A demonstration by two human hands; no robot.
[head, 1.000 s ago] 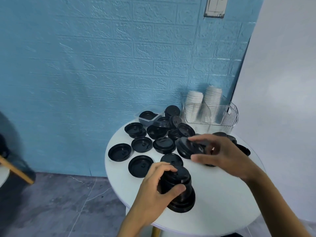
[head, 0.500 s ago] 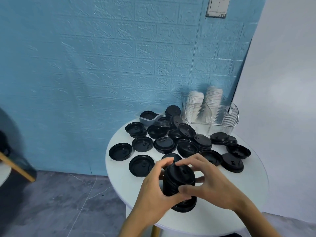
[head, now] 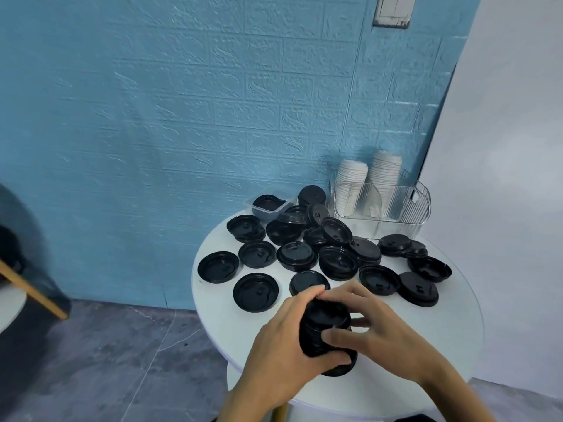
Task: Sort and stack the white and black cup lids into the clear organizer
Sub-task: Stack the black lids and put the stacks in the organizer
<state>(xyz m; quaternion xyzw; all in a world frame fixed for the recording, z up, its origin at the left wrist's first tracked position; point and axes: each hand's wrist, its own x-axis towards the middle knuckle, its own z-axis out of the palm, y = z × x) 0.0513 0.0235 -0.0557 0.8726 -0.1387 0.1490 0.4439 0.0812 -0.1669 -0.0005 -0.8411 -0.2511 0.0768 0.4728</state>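
At lower centre both hands, left hand [head: 283, 336] and right hand [head: 377, 327], clasp a stack of black lids [head: 327, 333] on the round white table [head: 426, 345], the clear organizer [head: 396, 208] with white lids [head: 350, 184] at right-centre

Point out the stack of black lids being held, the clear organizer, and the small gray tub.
stack of black lids [head: 327, 319], head view, top lid.
clear organizer [head: 405, 205], head view, ribbed front wall.
gray tub [head: 275, 212], head view, front wall.

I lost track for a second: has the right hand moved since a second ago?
Yes. The right hand has come back from the loose lids near the clear organizer toward the table's near edge, onto the black lid stack.
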